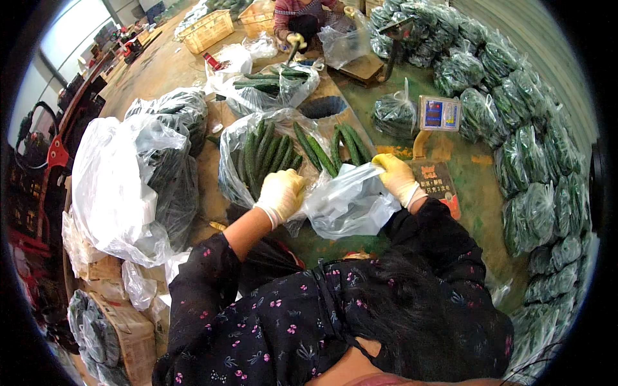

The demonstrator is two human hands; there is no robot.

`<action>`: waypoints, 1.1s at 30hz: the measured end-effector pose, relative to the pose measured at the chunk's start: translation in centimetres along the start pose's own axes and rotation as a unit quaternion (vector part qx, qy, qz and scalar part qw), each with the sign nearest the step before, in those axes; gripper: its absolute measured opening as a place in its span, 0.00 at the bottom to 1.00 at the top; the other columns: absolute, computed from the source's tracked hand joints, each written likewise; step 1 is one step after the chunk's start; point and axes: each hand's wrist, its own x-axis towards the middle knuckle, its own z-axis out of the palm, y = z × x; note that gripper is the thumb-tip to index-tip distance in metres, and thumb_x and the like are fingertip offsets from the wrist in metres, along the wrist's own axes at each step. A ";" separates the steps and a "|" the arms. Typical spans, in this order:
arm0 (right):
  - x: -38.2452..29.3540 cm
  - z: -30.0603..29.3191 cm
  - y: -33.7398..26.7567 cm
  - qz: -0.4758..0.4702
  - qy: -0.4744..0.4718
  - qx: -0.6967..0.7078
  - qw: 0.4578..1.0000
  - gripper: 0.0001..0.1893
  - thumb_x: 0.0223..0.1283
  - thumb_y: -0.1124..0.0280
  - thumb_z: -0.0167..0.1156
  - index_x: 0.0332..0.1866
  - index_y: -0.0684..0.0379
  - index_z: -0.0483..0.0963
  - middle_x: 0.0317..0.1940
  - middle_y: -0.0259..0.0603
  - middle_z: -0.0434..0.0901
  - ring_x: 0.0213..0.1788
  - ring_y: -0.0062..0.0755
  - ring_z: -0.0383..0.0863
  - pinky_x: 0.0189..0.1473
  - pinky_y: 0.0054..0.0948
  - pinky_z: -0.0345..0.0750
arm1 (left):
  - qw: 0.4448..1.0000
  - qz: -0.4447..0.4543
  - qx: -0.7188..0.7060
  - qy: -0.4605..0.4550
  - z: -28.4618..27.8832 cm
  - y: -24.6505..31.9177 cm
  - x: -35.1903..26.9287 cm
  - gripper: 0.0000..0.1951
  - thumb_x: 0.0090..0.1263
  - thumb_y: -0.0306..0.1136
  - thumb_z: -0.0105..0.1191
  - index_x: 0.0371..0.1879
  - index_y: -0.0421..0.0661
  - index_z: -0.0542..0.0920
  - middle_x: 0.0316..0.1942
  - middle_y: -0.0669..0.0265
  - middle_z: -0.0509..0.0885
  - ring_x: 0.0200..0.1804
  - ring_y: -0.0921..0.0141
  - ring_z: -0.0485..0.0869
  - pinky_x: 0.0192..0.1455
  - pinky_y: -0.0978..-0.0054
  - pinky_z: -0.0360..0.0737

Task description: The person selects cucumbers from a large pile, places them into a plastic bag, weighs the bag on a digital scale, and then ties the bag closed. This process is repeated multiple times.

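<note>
My left hand (pixel 282 195), in a pale yellow glove, is closed on the left side of a thin clear plastic bag (pixel 350 207). On the opposite side, my right hand (pixel 396 176), gloved the same way, pinches the bag's upper edge and pulls it taut. Just beyond my left hand, green cucumbers (pixel 265 149) lie side by side in a large open plastic bag (pixel 226 166). More cucumbers (pixel 350 144) lie beyond the held bag, their near ends partly hidden by it. Whether anything is inside the held bag cannot be told.
A digital scale (pixel 439 113) stands at the right, beside a tied cucumber bag (pixel 396 113). Stacked bagged cucumbers (pixel 526 212) line the right wall. Large filled bags (pixel 125 188) stand left. Across from me, a gloved person (pixel 304 24) works near another open cucumber bag (pixel 270 91) and yellow crates (pixel 207 31).
</note>
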 end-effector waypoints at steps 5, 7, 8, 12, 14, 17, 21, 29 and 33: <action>1.4 1.3 -5.7 0.124 -0.074 0.088 0.986 0.16 0.54 0.59 0.59 0.39 0.61 0.77 0.35 0.50 0.81 0.40 0.49 0.80 0.43 0.37 0.74 | 0.964 -0.019 -0.212 0.159 6.3 5.2 -0.4 0.46 0.46 0.55 0.65 0.62 0.40 0.62 0.55 0.48 0.71 0.58 0.52 0.70 0.58 0.59 0.69; 1.0 1.3 -7.1 0.157 -0.094 0.097 0.978 0.15 0.54 0.60 0.59 0.41 0.60 0.77 0.36 0.51 0.80 0.42 0.49 0.80 0.44 0.37 0.75 | 0.972 -0.044 -0.172 0.152 7.5 7.6 1.2 0.51 0.42 0.53 0.67 0.64 0.41 0.56 0.58 0.49 0.68 0.60 0.52 0.67 0.61 0.55 0.65; 0.7 1.2 -7.7 0.133 -0.104 0.068 0.983 0.15 0.53 0.62 0.58 0.41 0.60 0.77 0.37 0.51 0.80 0.42 0.50 0.79 0.44 0.38 0.75 | 0.980 -0.069 -0.149 0.113 7.6 7.7 2.0 0.51 0.41 0.50 0.68 0.64 0.43 0.55 0.57 0.52 0.67 0.60 0.54 0.66 0.61 0.55 0.63; -0.8 0.7 -5.3 0.040 -0.147 -0.038 0.988 0.11 0.53 0.69 0.54 0.40 0.59 0.76 0.38 0.51 0.79 0.43 0.53 0.79 0.44 0.41 0.75 | 0.992 -0.101 -0.016 0.073 8.2 2.6 2.7 0.17 0.50 0.32 0.59 0.40 0.46 0.76 0.41 0.55 0.78 0.41 0.57 0.80 0.42 0.61 0.77; -1.4 1.1 -2.7 -0.005 -0.154 -0.114 0.982 0.09 0.53 0.74 0.50 0.39 0.58 0.75 0.37 0.50 0.79 0.43 0.53 0.79 0.44 0.43 0.75 | 0.994 -0.078 0.043 0.065 6.2 1.7 1.7 0.09 0.52 0.31 0.56 0.34 0.47 0.78 0.34 0.57 0.79 0.36 0.57 0.81 0.37 0.60 0.78; -1.2 0.6 -1.1 0.021 -0.148 -0.112 0.982 0.11 0.54 0.75 0.49 0.41 0.56 0.75 0.39 0.49 0.78 0.43 0.52 0.78 0.44 0.44 0.75 | 0.998 -0.044 0.036 0.035 4.0 1.5 0.1 0.05 0.56 0.31 0.53 0.27 0.45 0.78 0.28 0.56 0.79 0.32 0.57 0.82 0.35 0.60 0.78; 0.1 -1.5 -4.1 -0.051 -0.106 -0.080 0.990 0.25 0.45 0.69 0.63 0.53 0.58 0.70 0.52 0.48 0.74 0.54 0.50 0.73 0.55 0.38 0.71 | 0.935 0.156 -0.314 -0.049 5.6 1.7 -3.1 0.06 0.59 0.32 0.58 0.30 0.43 0.80 0.30 0.57 0.82 0.35 0.62 0.81 0.42 0.69 0.76; -6.0 2.9 -7.9 -0.145 -0.031 0.205 0.967 0.10 0.51 0.75 0.62 0.41 0.59 0.76 0.39 0.41 0.79 0.44 0.38 0.78 0.48 0.31 0.74 | 0.343 -0.054 -0.936 0.057 4.2 2.7 -5.6 0.14 0.66 0.36 0.51 0.44 0.39 0.78 0.46 0.58 0.81 0.50 0.62 0.78 0.57 0.63 0.72; -9.6 10.6 3.9 -0.084 -0.490 0.019 0.867 0.21 0.57 0.54 0.54 0.51 0.56 0.76 0.48 0.44 0.79 0.50 0.43 0.77 0.53 0.35 0.72 | 0.344 -0.026 -0.932 0.113 3.4 -0.1 -8.4 0.12 0.63 0.38 0.52 0.39 0.43 0.78 0.42 0.59 0.82 0.46 0.61 0.79 0.53 0.60 0.74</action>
